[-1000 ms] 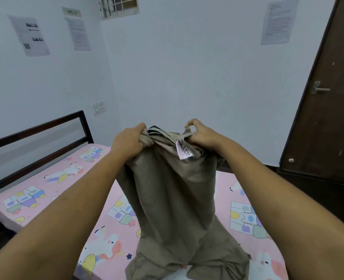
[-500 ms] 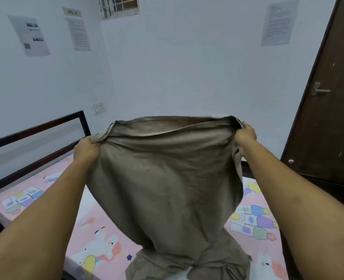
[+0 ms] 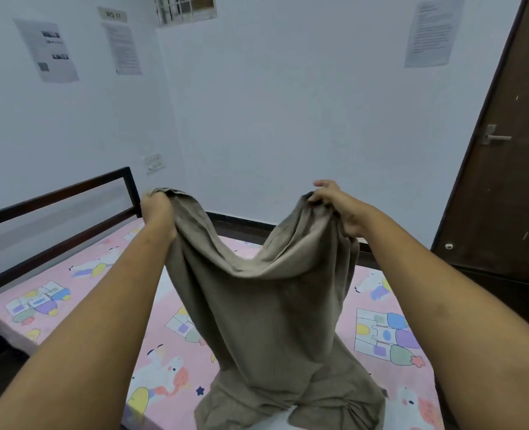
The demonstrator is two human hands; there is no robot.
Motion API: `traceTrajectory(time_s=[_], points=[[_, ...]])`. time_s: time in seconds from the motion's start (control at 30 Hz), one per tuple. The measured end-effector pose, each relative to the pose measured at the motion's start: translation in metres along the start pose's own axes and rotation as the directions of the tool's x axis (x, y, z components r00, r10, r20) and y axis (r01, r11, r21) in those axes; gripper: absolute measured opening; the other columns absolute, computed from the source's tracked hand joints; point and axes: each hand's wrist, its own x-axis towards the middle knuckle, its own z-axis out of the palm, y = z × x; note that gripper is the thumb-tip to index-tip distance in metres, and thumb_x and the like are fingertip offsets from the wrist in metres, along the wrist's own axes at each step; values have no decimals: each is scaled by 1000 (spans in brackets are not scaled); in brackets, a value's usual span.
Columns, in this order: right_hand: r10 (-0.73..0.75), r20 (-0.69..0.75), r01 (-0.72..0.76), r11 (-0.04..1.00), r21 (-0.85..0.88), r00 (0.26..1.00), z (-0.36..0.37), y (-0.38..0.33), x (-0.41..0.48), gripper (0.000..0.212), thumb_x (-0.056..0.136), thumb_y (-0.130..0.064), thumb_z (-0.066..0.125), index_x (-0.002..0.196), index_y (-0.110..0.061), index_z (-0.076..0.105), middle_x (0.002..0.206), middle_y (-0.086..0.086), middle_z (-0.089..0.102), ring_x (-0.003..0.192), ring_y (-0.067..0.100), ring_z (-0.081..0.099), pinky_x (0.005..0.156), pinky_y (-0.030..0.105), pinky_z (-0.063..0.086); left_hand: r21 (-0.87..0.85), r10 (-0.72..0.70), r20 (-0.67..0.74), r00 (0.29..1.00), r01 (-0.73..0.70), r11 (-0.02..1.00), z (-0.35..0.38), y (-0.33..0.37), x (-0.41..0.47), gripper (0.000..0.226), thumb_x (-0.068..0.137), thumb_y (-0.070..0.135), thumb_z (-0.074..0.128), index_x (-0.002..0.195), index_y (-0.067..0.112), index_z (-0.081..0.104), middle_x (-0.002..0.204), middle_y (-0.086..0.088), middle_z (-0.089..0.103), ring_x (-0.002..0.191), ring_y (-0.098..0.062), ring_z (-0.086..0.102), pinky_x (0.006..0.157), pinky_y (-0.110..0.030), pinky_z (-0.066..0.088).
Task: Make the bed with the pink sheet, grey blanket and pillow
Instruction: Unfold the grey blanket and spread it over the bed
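**Blanket held up over bed by both hands**

The grey blanket (image 3: 266, 308), which reads grey-brown in this light, is held up at its top edge by both hands, w/ arms stretched fwd over the bed.

The left hand (image 3: 157, 209) is closed in a fist round one top corner; fabric is bunched inside it. The right hand (image 3: 334, 203) is clamped on the other top corner w/ thumb and fingers, cloth gathered under the palm; one finger is lifted slightly above the rest. The hands are held well apart, at approx the same height. Between them the top edge sags in a deep curve.

Below the hands the blanket hangs as a loose sheet, narrowing toward the bottom. Its lower end is piled in folds on the mattress, at the near edge of the bed. A patch of white is seen just beside those folds at the bottom of the view; what it is can't be told.

The pink sheet (image 3: 80, 283) w/ cartoon print is spread flat over the mattress and is seen on both sides of the hanging blanket. A dark metal bed frame (image 3: 70, 193) runs along the left wall side.

Printed papers (image 3: 429, 34) are stuck on the pale walls. A dark brown door (image 3: 505, 187) w/ a metal handle is at right. A wall switch plate (image 3: 153, 162) is mounted near the room corner, just beyond the frame end.
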Motion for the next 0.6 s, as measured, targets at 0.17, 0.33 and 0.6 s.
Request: traceTrajectory(time_s=[0.17, 0.33, 0.6], points=[[297, 337, 99, 602, -792, 893, 17, -6, -14, 93, 75, -36, 79, 148, -33, 22, 148, -4, 31, 129, 21, 39, 100, 28, 36, 338, 154, 539, 828, -379, 861, 15, 0, -6, 38, 77, 42, 67, 104, 17, 58, 97, -1, 61, 95, -17, 59, 77, -26, 46], [430, 76, 203, -259, -944, 900, 59, 56, -14, 59, 85, -35, 67, 140, -26, 45, 142, -1, 42, 127, 26, 47, 95, 37, 44, 416, -73, 905, 419, -908, -47, 22, -10, -40, 84, 44, 81, 65, 115, 38, 54, 97, 3, 41, 99, -18, 43, 85, -30, 38], [151, 4, -18, 146, -989, 989, 9, 58, 3, 32, 91, -8, 41, 116, 0, 59, 126, 18, 56, 114, 33, 53, 93, 34, 43, 306, -43, 904, 425, -713, -631, -5, -59, -28, 30, 87, 36, 49, 113, 26, 61, 113, 0, 45, 107, -20, 44, 84, -31, 41]])
